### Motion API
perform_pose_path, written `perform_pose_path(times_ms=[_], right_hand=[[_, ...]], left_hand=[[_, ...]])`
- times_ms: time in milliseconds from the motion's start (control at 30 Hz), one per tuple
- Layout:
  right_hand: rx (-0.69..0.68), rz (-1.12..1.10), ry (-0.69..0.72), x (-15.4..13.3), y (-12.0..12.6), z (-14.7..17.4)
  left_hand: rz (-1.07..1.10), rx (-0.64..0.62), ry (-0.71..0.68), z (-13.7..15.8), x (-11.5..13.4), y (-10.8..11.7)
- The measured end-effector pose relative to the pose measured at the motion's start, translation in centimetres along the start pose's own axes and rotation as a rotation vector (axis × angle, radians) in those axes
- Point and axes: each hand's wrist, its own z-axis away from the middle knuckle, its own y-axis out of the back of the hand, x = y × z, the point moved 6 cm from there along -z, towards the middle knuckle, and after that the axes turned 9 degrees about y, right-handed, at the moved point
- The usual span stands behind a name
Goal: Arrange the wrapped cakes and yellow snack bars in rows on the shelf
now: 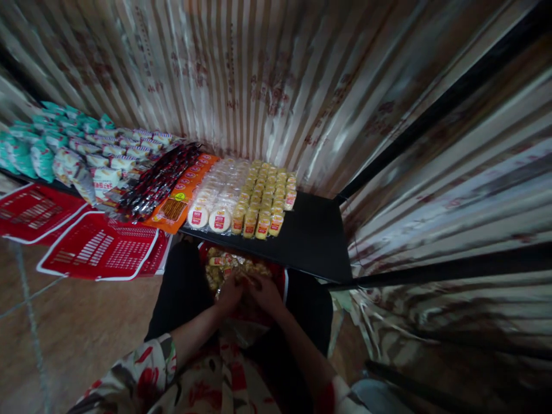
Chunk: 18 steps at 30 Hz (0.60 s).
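Note:
Both my hands are close together over a red basket (286,284) between my knees, filled with small wrapped snacks (218,267), some yellowish with red and white labels. My left hand (230,293) has its fingers bent inward among the wrappers. Beside it, my right hand (265,293) curls its fingers toward the left fingertips. Both look closed, but whatever is between the fingers is dark and hidden. Just beyond, on a black shelf (317,230), stand rows of yellow wrapped rolls (261,201) and round white wrapped cakes (219,219).
Farther left on the shelf lie an orange snack packet (175,210), dark red sticks (159,178), white packets (106,178) and teal bags (43,158). Red baskets (101,244) sit below on the left. Behind hangs a striped curtain (259,75), with black frame bars (431,103) at right.

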Motion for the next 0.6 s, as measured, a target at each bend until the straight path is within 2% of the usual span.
perform_pose_path(times_ms=[100,200,400,500,600], right_hand=[[0.036,-0.002,0.046,-0.6,2.8,0.6],[0.071,-0.046,0.078,-1.1,5.5,1.4],[0.085,-0.199,0.074,-1.7,9.5,2.1],[0.176,-0.333,0.038,-1.8,10.8,1.8],[0.359,-0.550,-0.005,-1.3,11.8,1.5]], left_hand=[[-0.102,-0.023,-0.081,1.3,1.6,-0.4],[-0.177,0.005,-0.113,2.6,3.1,-0.3],[-0.042,0.002,-0.445,5.1,7.6,-0.7],[0.112,0.012,-0.412,5.1,8.9,-1.1],[0.276,-0.016,-0.314,4.6,10.0,-2.0]])
